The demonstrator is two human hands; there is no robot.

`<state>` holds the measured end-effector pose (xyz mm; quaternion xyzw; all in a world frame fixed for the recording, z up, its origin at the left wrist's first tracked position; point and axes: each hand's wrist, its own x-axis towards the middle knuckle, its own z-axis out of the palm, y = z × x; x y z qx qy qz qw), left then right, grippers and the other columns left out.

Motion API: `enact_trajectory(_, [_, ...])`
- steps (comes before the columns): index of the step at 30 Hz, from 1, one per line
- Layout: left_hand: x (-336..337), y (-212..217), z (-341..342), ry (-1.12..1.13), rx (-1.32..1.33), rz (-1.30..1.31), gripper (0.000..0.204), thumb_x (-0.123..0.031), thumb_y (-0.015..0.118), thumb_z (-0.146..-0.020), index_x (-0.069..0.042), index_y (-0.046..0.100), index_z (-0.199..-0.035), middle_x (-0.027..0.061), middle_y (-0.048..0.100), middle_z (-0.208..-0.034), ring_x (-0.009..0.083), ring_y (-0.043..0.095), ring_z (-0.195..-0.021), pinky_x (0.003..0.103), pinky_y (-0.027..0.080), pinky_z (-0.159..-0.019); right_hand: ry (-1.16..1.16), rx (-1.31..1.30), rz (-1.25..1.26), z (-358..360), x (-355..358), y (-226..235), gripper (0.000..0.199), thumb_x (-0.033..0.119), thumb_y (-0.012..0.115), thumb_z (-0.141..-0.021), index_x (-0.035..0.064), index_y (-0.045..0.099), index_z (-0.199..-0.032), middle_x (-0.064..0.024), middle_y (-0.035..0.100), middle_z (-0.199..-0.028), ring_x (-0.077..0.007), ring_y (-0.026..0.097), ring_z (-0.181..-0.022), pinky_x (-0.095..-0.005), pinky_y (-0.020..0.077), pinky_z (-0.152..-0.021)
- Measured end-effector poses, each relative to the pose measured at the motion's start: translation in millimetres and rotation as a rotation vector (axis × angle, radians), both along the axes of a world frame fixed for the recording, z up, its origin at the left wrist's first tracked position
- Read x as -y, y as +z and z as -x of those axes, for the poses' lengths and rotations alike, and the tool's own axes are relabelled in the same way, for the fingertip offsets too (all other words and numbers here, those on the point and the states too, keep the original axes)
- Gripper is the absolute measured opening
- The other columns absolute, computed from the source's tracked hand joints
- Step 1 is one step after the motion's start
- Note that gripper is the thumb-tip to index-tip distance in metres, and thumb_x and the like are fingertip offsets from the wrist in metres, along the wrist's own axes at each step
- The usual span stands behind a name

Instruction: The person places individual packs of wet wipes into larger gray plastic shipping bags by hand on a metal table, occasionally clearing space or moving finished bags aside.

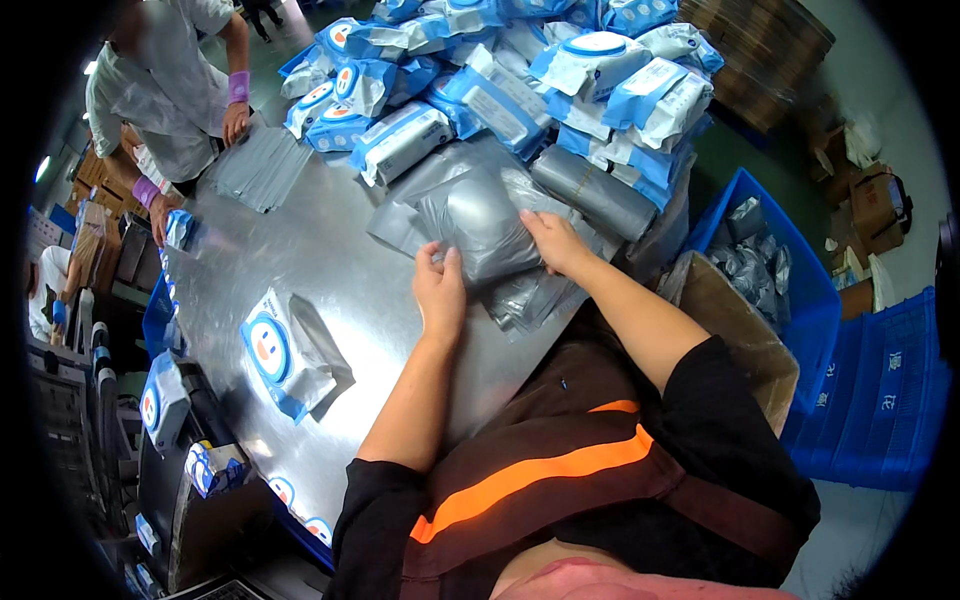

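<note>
At the right side of a shiny metal table (215,270), both my hands are on a grey plastic bag (478,215). A pale rounded bulge shows in the bag; whether something lies inside I cannot tell. My left hand (438,290) pinches its near left edge between thumb and fingers. On the right, my right hand (558,243) grips the opposite edge, fingers partly hidden. More loose grey bags (530,297) lie under it. Just beyond my right hand rests a thick grey bundle of bags (595,192). A white and blue wipes pack (270,350) stands alone left of my left forearm.
A high heap of wipes packs (490,100) covers the table's far side. Across the table, a person (165,95) rests a hand by a stack of flat grey bags (262,168). To my right stand a blue crate (815,290) of grey bags and a cardboard box (740,340).
</note>
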<state>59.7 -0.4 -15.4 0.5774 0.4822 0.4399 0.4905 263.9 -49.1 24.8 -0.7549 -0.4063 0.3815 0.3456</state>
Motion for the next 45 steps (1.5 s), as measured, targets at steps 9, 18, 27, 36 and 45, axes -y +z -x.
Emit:
enact_trajectory(9, [-47.8,-49.1,7.9,-0.182,0.128,0.241,0.037,-0.024,0.051,-0.100,0.000,0.050,-0.129,0.0102,0.064,-0.108,0.0148,0.060,-0.091,0.029,0.049,-0.077,0.127,0.071,-0.250,21.5,-17.2,-17.7,0.071,0.057,0.043,-0.100,0.0025,0.040,-0.146,-0.0261,0.055,-0.136,-0.0352,0.052,-0.129,-0.0426,0.0393,-0.107])
enact_trajectory(18, [2.7,60.3,145.5,0.032,-0.838,-0.780,0.059,-0.014,0.078,-0.079,-0.004,0.055,-0.133,0.0201,0.056,-0.132,0.0382,0.046,-0.129,0.046,0.034,-0.111,-0.105,-1.039,-0.319,-37.5,171.0,43.6,0.065,0.032,0.071,-0.088,0.0043,0.045,-0.141,-0.0089,0.061,-0.126,-0.0198,0.060,-0.115,-0.0394,0.0471,-0.101])
enact_trajectory(27, [-15.7,40.8,264.4,0.323,-0.994,-0.482,0.065,-0.020,0.067,-0.073,0.000,0.056,-0.134,0.0285,0.046,-0.142,0.0427,0.046,-0.131,0.046,0.035,-0.111,-0.985,1.059,-0.493,-184.7,266.2,5.6,0.055,0.023,0.072,-0.086,0.0031,0.053,-0.134,-0.0185,0.060,-0.123,-0.0282,0.059,-0.111,-0.0405,0.0478,-0.095])
enact_trajectory(36, [38.0,75.7,39.3,-0.172,0.649,-0.060,0.075,0.000,0.061,-0.085,0.001,0.029,-0.153,0.0155,0.041,-0.150,0.0222,0.048,-0.129,0.033,0.041,-0.106,0.324,-0.762,-0.485,31.4,53.9,24.9,0.103,0.044,0.076,-0.084,0.0032,0.016,-0.157,-0.0182,0.039,-0.151,-0.0308,0.044,-0.135,-0.0430,0.0394,-0.109])
enact_trajectory(45, [1.8,26.7,-30.6,-0.378,-0.807,-0.605,0.071,-0.046,0.054,-0.094,-0.003,0.038,-0.149,0.0233,0.036,-0.153,0.0410,0.033,-0.142,0.051,0.021,-0.118,-0.185,0.464,-0.748,-10.1,33.7,95.0,0.084,0.023,0.084,-0.073,0.0120,0.044,-0.146,-0.0128,0.058,-0.127,-0.0279,0.055,-0.120,-0.0395,0.0445,-0.100])
